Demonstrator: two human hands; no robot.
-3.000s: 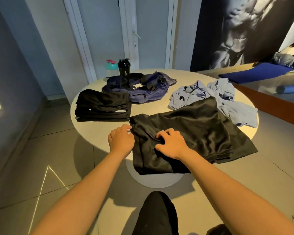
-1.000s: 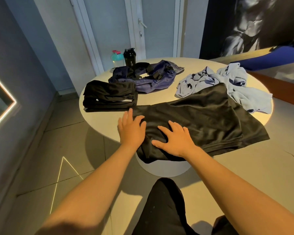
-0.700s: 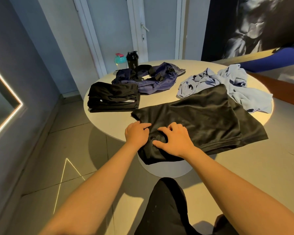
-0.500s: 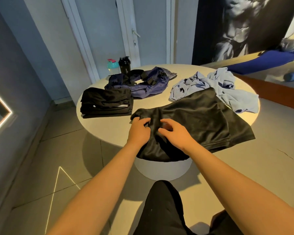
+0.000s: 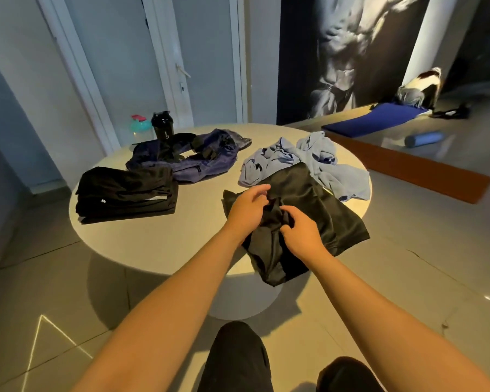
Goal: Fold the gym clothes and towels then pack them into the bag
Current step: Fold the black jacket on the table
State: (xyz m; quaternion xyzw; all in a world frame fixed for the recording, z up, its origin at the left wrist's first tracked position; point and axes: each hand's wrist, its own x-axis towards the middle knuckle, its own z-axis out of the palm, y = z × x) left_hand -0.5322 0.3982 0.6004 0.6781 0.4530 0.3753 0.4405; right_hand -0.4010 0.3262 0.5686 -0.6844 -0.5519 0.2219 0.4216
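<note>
One round pale tabletop (image 5: 142, 244) carries all the items before you. The largest garment is one black satin-sheen garment (image 5: 317, 210), lying at the near right of the tabletop with its near end hanging over the rim; its cloth is bunched into creases at the centre. Behind it and touching its far edge lies one crumpled light blue garment (image 5: 323, 162). At the far left sits one navy bag (image 5: 190, 157), collapsed, with black straps. In front of the bag rests one folded black garment (image 5: 126, 193), bearing a small white mark too small to read. Two bottles stand at the far rim: one black shaker bottle (image 5: 161, 127) with faint, unreadable print, and one teal bottle (image 5: 140, 126) with a red cap. Your left hand (image 5: 246, 206) rests on the satin garment with fingers loosely curled. Your right hand (image 5: 301, 232) pinches a gathered fold of the same cloth.
</note>
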